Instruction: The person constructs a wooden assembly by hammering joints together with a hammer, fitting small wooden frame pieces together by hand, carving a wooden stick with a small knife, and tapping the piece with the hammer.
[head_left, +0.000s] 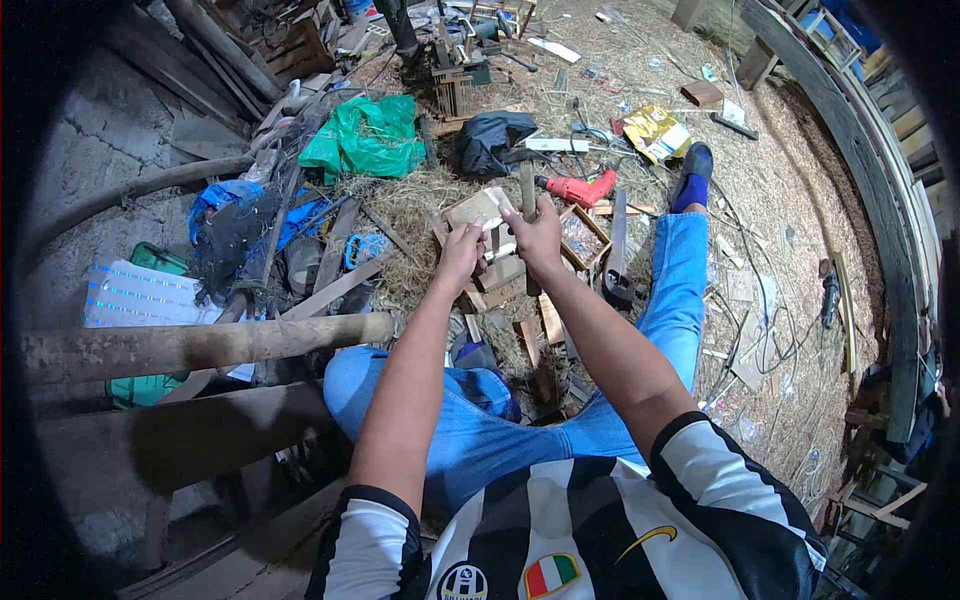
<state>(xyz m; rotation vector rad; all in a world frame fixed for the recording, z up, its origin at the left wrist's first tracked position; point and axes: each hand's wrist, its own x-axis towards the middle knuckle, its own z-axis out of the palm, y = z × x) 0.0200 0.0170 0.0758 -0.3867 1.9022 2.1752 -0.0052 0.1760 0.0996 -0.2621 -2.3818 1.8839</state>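
Observation:
My right hand point(538, 238) is closed round a narrow upright wooden strip point(527, 185), whose top end sticks up above the fingers and whose lower end shows below the hand. Just to its left, my left hand point(461, 250) is closed, with its fingertips together; what it holds, if anything, is too small to make out. Between and behind the hands lies a pale flat piece of wood point(480, 207). More wood pieces point(500, 273) lie below it. A red power drill point(583, 188) rests on the ground right of my right hand, above a small open wooden frame point(585, 238).
A green plastic bag point(365, 138) and a black bag point(492, 140) lie ahead. At the left, a thick pole point(210, 345) runs beside my leg. A yellow packet point(656, 134) is near my shoe point(693, 172). Cables and an angle grinder point(829, 292) lie right; a long beam point(860, 165) curves beyond.

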